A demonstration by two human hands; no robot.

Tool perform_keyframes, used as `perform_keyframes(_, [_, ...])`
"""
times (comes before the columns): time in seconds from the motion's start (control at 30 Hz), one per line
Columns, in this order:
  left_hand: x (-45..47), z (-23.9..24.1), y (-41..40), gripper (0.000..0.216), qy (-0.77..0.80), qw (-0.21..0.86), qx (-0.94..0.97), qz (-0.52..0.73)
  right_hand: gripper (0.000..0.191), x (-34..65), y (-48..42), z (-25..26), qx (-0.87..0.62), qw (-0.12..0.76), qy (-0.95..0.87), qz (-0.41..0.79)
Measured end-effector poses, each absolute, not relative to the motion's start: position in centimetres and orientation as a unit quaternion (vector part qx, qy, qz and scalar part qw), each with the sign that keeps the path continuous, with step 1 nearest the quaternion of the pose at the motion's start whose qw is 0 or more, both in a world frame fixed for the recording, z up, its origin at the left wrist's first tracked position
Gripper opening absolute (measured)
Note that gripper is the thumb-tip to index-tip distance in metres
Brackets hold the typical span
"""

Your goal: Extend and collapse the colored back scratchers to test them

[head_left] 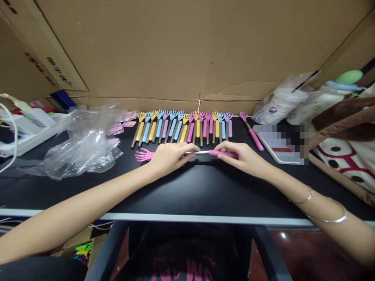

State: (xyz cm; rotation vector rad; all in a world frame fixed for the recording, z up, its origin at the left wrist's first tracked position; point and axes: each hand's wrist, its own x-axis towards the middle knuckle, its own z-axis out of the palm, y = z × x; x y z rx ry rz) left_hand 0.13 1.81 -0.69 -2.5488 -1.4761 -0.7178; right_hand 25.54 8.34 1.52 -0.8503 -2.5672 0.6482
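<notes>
A pink back scratcher (215, 152) lies crosswise between my two hands, its metal rod showing in the gap. My left hand (169, 157) is closed round the rod near the pink claw head, which sticks out to the left. The pink handle is gripped by my right hand (238, 156), fingers and thumb pinched along it. Behind them stands a row of several back scratchers (183, 127) with yellow, blue, purple and pink handles, claws toward the cardboard. One more pink back scratcher (255, 137) lies apart, to the right of the row.
Clear plastic bags (84, 144) are heaped at the left, beside a white power strip (35, 134). On the right are a phone (278, 154), a bagged cup (283, 105), a bottle (334, 97) and a brown-and-white cloth item (345, 148). A cardboard wall (164, 50) closes off the table's back.
</notes>
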Motion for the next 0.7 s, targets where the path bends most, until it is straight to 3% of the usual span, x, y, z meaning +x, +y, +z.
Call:
perform_keyframes(0.43, [-0.41, -0.56, 2.01, 0.021, -0.408, 0.173, -0.857, -0.264, 0.028, 26.14, 8.63, 1.27, -0.266, 0.174, -0.928, 0.193])
perform_keyframes(0.7, [-0.55, -0.69, 2.08, 0.021, -0.390, 0.205, -0.853, -0.280, 0.030, 25.90, 8.46, 1.44, -0.270, 0.157, -0.914, 0.259])
